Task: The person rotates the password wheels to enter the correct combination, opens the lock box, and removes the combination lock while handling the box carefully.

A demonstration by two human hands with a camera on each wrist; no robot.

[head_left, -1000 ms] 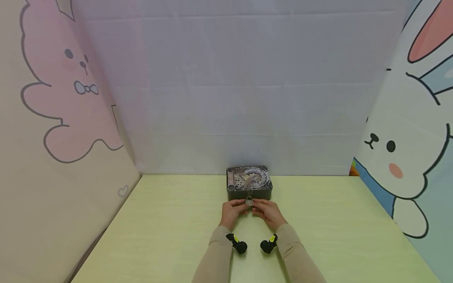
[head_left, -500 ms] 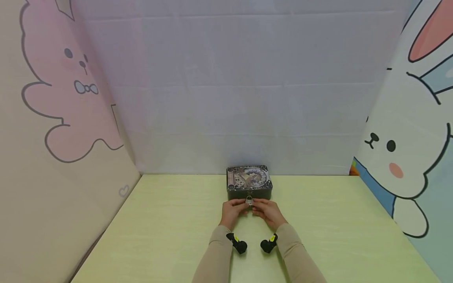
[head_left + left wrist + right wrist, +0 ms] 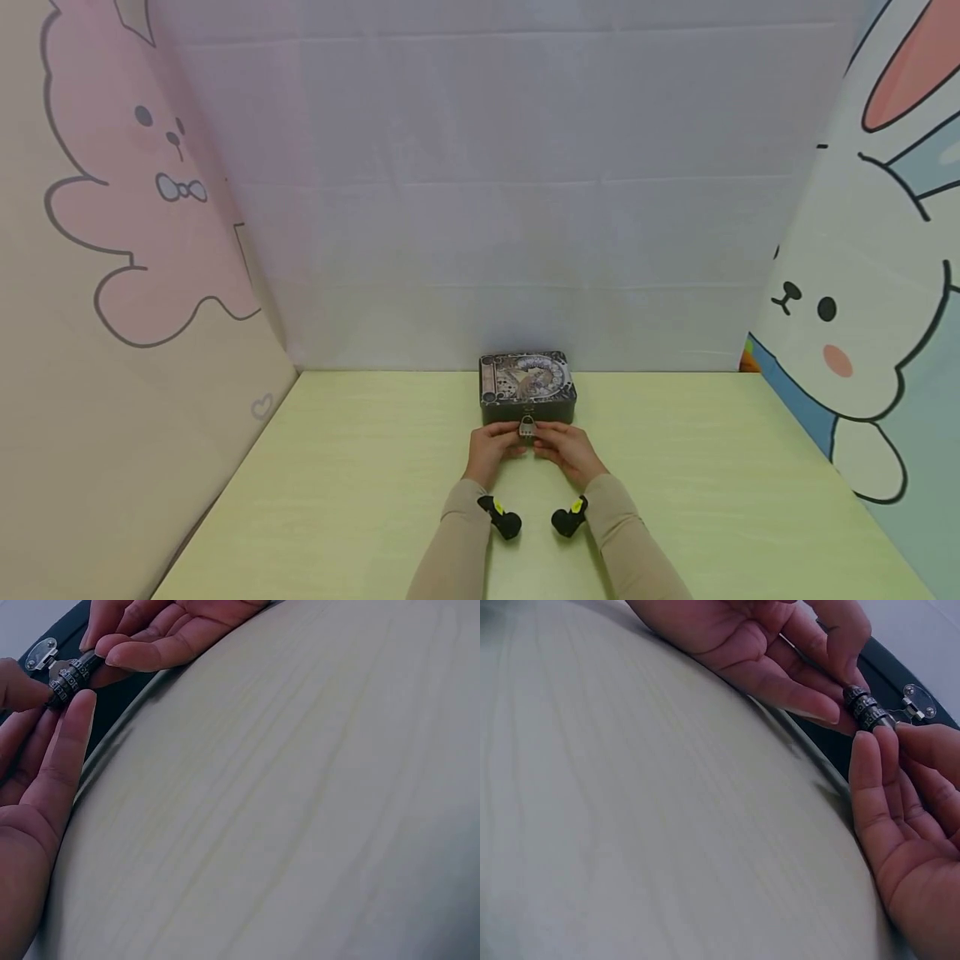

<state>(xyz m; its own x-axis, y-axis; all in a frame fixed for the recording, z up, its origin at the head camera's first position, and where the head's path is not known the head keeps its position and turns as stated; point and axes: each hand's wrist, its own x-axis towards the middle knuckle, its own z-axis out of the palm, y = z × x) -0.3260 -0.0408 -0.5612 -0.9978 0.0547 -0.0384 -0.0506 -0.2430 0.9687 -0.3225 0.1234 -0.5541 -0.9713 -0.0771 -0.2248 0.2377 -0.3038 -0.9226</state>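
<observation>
A small combination padlock (image 3: 527,427) with rows of lettered dials hangs at the front of a dark, picture-lidded tin box (image 3: 527,379). My left hand (image 3: 487,454) pinches one end of the padlock between thumb and fingers. From the other side, the fingertips of my right hand (image 3: 572,454) hold the opposite end. Up close in the left wrist view, the dials of the padlock (image 3: 71,679) show between the two hands. A metal clasp (image 3: 919,703) is fixed to the box's front, just above the padlock in the right wrist view. The lid is down.
The box stands at the back of a pale yellow-green table (image 3: 360,483), close to a white cloth backdrop (image 3: 480,200). Printed cartoon panels rise on both sides, a pink animal (image 3: 142,208) left and a white rabbit (image 3: 847,333) right. Black wrist cameras (image 3: 504,521) sit on both sleeves.
The left thumb tip has drawn slightly aside, showing more of the padlock's face. Both hands otherwise keep their place, and the box has not moved.
</observation>
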